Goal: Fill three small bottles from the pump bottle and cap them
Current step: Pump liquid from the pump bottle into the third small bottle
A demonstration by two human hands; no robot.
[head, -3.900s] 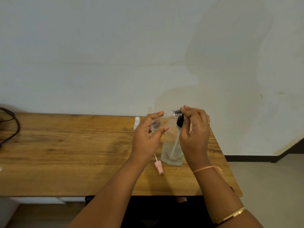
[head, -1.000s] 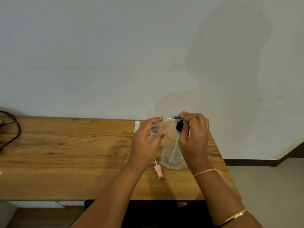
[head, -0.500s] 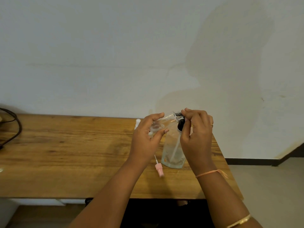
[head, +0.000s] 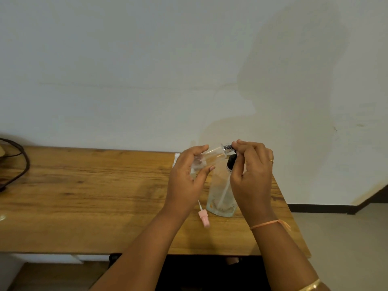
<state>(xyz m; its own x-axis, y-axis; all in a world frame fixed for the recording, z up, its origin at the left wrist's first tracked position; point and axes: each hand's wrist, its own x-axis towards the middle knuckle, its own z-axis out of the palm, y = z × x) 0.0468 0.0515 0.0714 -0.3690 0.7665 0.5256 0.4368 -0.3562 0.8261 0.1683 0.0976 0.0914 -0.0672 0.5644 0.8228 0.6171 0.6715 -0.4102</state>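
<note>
A small clear bottle (head: 212,155) is held tilted in the curled left grip (head: 184,181), its mouth at the nozzle of the pump bottle (head: 220,196), whose head is pinched by the right grip (head: 249,175).

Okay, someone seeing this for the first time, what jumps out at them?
Near the right end of the wooden table, the left hand holds a small clear bottle tilted to the nozzle of the pump bottle, whose top the right hand grips. Then a pink spray cap lying on the table just in front of the pump bottle.
</note>
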